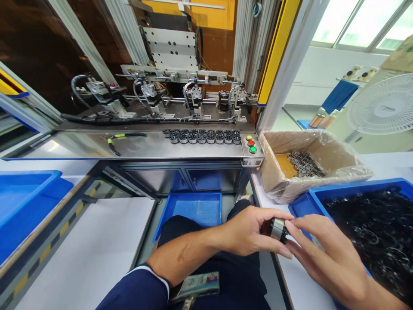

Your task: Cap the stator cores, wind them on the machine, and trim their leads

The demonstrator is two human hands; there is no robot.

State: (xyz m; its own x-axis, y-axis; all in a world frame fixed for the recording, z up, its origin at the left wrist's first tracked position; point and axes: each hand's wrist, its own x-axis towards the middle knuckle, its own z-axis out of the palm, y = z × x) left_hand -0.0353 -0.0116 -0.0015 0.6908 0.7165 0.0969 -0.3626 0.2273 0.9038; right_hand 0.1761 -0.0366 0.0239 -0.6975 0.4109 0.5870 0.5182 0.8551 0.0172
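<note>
Between my two hands is a small motor stator core [278, 229], a ring with a silver metal band and black plastic ends. My left hand [250, 230] grips it from the left, thumb and fingers around its rim. From the right, the fingers of my right hand [325, 254] press on its other side, hiding part of that face. Several similar black-and-silver cores [201, 136] stand in rows on the steel ledge [142, 148] of the machine. A blue bin [318, 200] of loose black plastic parts [374, 232] lies beside my right hand.
A plastic-lined carton [274, 178] holding metal cores [305, 164] stands at right. Yellow, red and green buttons [251, 143] sit at the ledge's end; pliers [112, 140] lie left. Behind is a machine with fixtures [195, 92]. Blue trays flank me left [32, 202] and below [193, 206].
</note>
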